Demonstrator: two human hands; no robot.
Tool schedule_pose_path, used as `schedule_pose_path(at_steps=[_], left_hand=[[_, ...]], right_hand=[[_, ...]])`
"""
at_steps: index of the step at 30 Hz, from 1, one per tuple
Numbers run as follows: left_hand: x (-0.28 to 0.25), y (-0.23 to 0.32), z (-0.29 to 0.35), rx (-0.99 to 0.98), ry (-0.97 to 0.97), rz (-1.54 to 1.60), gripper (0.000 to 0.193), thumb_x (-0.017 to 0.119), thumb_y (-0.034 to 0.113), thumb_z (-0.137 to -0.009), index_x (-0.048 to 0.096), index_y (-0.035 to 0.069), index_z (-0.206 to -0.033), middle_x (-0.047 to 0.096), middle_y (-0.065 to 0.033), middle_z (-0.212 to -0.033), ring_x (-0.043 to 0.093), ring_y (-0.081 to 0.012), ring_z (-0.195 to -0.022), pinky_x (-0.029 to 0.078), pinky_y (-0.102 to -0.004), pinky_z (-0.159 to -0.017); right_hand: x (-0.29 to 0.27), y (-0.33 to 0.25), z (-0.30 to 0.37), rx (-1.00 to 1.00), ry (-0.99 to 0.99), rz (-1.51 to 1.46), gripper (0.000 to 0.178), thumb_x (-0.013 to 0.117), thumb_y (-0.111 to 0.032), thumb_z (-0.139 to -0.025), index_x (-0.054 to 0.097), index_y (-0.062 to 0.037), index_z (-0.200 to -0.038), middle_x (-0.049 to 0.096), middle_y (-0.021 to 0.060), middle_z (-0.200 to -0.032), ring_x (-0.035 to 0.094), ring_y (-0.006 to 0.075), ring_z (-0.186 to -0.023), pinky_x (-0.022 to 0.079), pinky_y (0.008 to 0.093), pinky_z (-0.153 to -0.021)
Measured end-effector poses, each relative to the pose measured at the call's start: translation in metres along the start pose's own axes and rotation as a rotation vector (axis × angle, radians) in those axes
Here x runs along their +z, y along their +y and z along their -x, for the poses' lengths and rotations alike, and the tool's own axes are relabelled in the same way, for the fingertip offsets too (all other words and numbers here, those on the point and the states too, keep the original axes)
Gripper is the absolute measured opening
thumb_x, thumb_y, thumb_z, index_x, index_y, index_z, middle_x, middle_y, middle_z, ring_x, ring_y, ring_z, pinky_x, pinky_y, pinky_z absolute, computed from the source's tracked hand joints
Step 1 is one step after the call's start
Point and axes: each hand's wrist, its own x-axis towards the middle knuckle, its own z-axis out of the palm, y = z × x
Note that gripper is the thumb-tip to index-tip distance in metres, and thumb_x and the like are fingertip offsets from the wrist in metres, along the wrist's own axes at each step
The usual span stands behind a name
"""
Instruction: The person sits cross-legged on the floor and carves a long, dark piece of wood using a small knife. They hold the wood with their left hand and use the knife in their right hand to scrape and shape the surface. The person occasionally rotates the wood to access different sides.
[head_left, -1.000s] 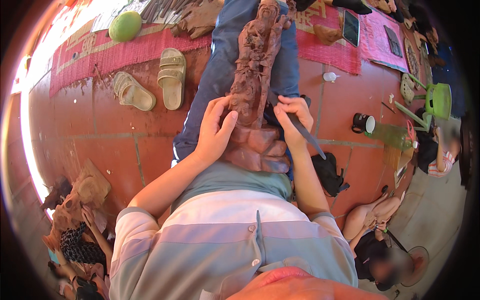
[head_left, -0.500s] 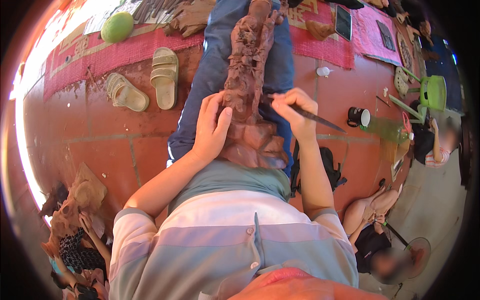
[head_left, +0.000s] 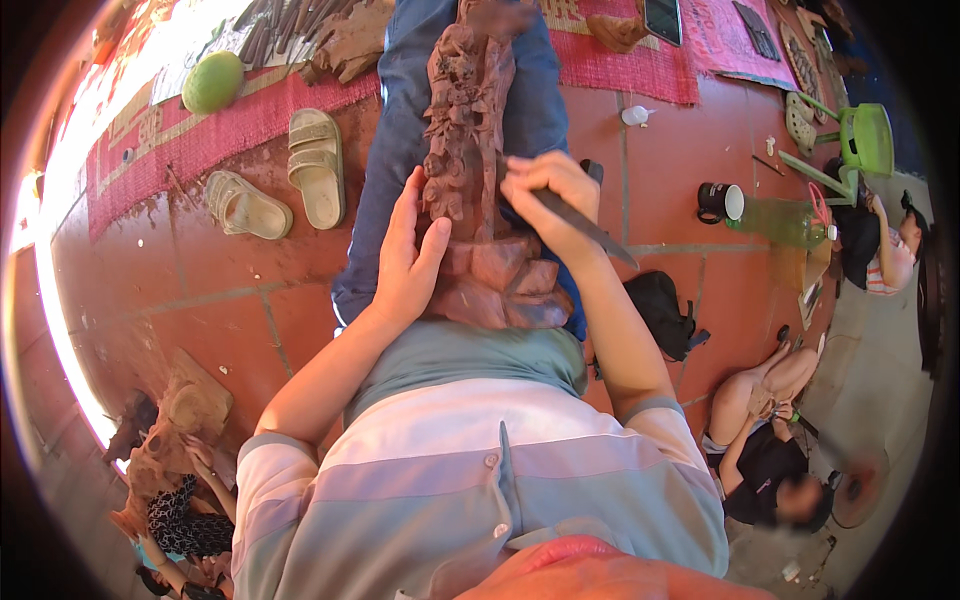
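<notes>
1. Carving [head_left: 466,130] lies lengthwise on the blue trousers [head_left: 385,150], base end near the shirt hem, far end reaching the top edge of view.
2. Side room: left, tile floor [head_left: 165,265] between leg and sandals [head_left: 317,172]; right, black bag [head_left: 660,312] near the forearm, mug [head_left: 716,202] well apart from the hand.
3. Left hand [head_left: 408,265]: palm side against the carving's left flank, thumb spread from fingers, not wrapped round it.
4. Right hand [head_left: 556,200]: fingers clamped on a dark tool [head_left: 592,232], rear end angling out past the wrist.
5. Tool's working end hidden by fingers; wood contact, can't tell. Carving's far end blurred.
6. Carving: reddish-brown wood, knobbly relief above, smoother faceted rock-like base. Tool: slim, flat, tapering.
</notes>
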Motion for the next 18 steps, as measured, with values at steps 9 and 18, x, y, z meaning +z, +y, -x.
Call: schedule_pose_path(at_steps=[9,18], left_hand=[[0.002,-0.003,0.001,-0.009,0.02,-0.052,0.057,0.047,0.014,-0.099,0.027,-0.005,-0.148,0.038,-0.0182,-0.148,0.039,-0.0242,-0.136,0.029,-0.0333,-0.112],[0.003,-0.003,0.001,-0.01,0.015,-0.099,0.057,0.047,0.017,-0.099,0.027,-0.006,-0.148,0.037,-0.0195,-0.149,0.037,-0.0267,-0.138,0.027,-0.0344,-0.113]], right_hand=[[-0.004,0.0,0.003,0.043,-0.006,-0.085,0.009,0.076,0.003,-0.073,0.068,0.0014,-0.076,0.068,0.0138,-0.085,0.068,0.0211,-0.083,0.052,0.0308,-0.076],[-0.004,0.006,0.0,0.105,0.087,-0.187,0.009,0.076,-0.001,-0.075,0.067,0.0006,-0.075,0.069,0.0118,-0.082,0.069,0.0207,-0.083,0.052,0.0298,-0.074]])
